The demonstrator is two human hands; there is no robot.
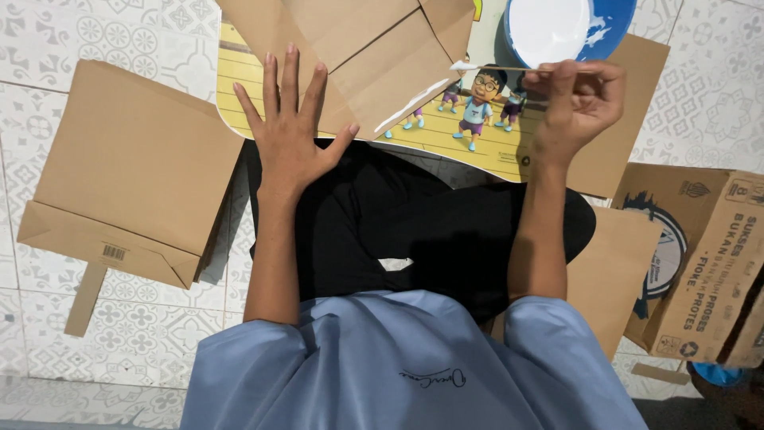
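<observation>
Now I am pressing my left hand (pixel 290 131), fingers spread wide, on the folded cardboard piece (pixel 366 64); at two o'clock my right hand (pixel 577 99) is pinching a glue stick (pixel 497 68), its white streak (pixel 410 105) already laid, the flap not yet closed.

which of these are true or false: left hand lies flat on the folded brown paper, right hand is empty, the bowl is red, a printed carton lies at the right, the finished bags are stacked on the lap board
1. The left hand lies flat on the folded brown paper. True.
2. The right hand is empty. False: it pinches a thin stick with white paste at its tip.
3. The bowl is red. False: it is blue, white inside.
4. A printed carton lies at the right. True.
5. The finished bags are stacked on the lap board. False: the brown bags lie on the tiled floor at the left.
</observation>
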